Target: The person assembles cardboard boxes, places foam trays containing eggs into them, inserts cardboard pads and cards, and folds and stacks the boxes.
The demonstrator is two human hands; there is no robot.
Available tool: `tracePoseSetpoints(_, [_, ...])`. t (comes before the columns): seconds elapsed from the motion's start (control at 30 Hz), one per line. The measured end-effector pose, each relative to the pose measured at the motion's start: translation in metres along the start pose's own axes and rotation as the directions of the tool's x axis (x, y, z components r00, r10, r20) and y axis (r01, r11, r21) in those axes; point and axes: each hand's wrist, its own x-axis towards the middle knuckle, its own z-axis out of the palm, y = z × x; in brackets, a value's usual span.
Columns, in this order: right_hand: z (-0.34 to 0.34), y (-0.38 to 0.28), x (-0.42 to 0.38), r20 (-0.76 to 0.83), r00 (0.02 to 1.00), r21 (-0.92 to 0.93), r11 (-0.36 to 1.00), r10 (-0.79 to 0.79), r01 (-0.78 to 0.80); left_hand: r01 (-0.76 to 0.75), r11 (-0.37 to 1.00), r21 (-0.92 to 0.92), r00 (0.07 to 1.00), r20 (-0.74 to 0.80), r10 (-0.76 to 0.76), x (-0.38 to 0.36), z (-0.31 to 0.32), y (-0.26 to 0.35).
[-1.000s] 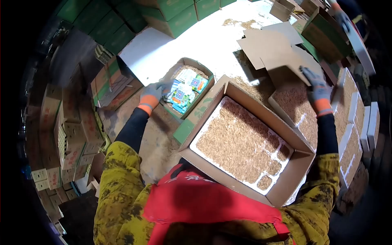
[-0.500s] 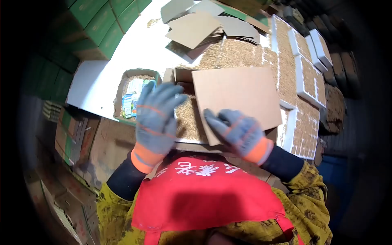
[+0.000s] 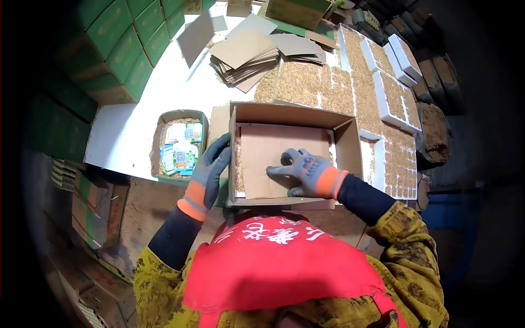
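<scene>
An open cardboard box [image 3: 348, 143] stands in front of me, with a white foam tray [image 3: 332, 146] of brown grain-like filling inside. A flat cardboard sheet [image 3: 262, 147] lies over most of the tray, leaving a strip of filling visible at the left. My right hand [image 3: 309, 172], in a grey and orange glove, presses on the sheet with fingers spread. Against the outside of the box's left wall rests my left hand [image 3: 210, 169], gloved alike, its fingers stretched along the wall.
Left of the box sits a green-rimmed container [image 3: 157, 145] holding printed packets [image 3: 180, 153]. Loose cardboard sheets [image 3: 246, 49] are piled farther back. Filled foam trays [image 3: 399, 164] line the right side. Green cartons [image 3: 117, 54] are stacked at the back left.
The cardboard sheet has gone from being held tilted above the box to lying inside it. My left hand has lowered to the box's left wall; my right hand now presses on the sheet.
</scene>
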Motion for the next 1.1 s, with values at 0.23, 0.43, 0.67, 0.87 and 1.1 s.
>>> tracePoseSetpoints(0.23, [-0.009,0.022,-0.012,0.037,0.999,0.382,0.924,-0.034,0.017,0.214,0.948,0.234,0.977,-0.049,-0.208,0.019,0.008,-0.036])
tracePoseSetpoints(0.43, [0.000,0.108,-0.119,-0.521,0.564,0.846,0.476,0.641,0.240,0.159,0.980,0.121,0.976,-0.170,-0.138,0.032,0.034,-0.053])
tracePoseSetpoints(0.67, [0.107,0.097,-0.048,-0.345,0.606,0.890,0.454,0.717,-0.031,0.285,0.942,0.179,0.947,-0.203,-0.248,0.033,0.046,-0.043])
tracePoseSetpoints(0.87, [0.101,0.121,-0.075,-0.250,0.714,0.959,0.270,0.654,0.089,0.126,0.961,0.247,0.961,-0.271,-0.056,0.016,0.045,-0.030])
tracePoseSetpoints(1.1, [0.076,0.104,-0.082,-0.309,0.645,0.927,0.373,0.699,0.041,-0.178,0.975,0.131,0.958,-0.206,0.202,0.004,0.039,-0.060])
